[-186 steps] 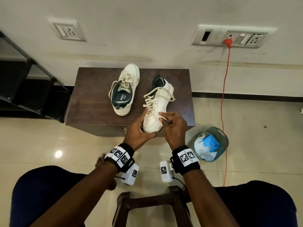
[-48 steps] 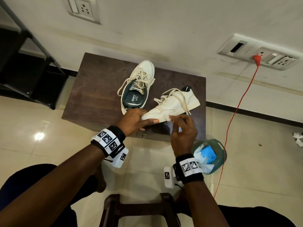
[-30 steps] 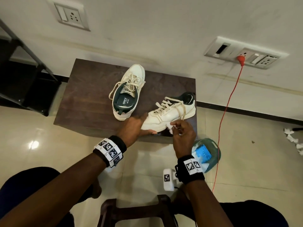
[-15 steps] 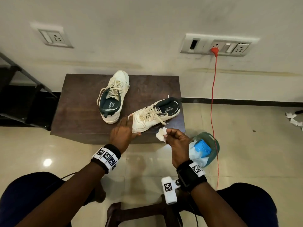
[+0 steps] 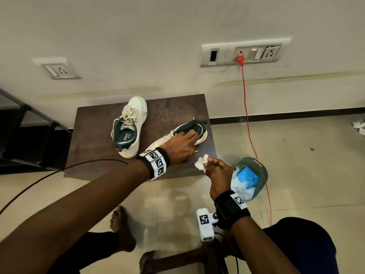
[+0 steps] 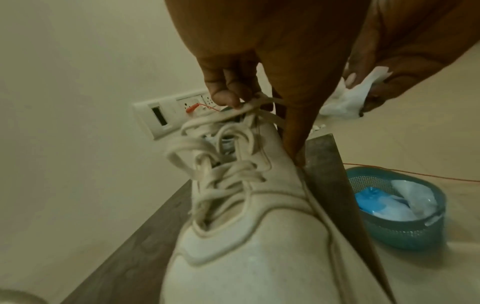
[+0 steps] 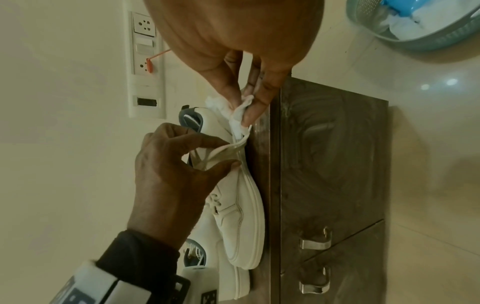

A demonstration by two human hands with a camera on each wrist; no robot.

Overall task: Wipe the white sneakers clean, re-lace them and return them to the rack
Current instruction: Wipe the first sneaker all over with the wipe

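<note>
Near sneaker (image 5: 178,138) lay on the desk (image 5: 94,139) at its front right corner, toe toward the person; half a second before it had sat the same way with the left hand (image 5: 180,147) at its toe. Left grip had since reached up over the laces (image 6: 223,162), fingers curled and pinching a lace near the collar. Right hand (image 5: 217,171) had pulled clear of the shoe, its grip closed on a crumpled wipe (image 5: 201,163). Judged: wiping pausing, lace work starting. Upper off-white, faintly grubby; dark green lining. Second sneaker (image 5: 128,127) sat just beside it, laced loosely.
</note>
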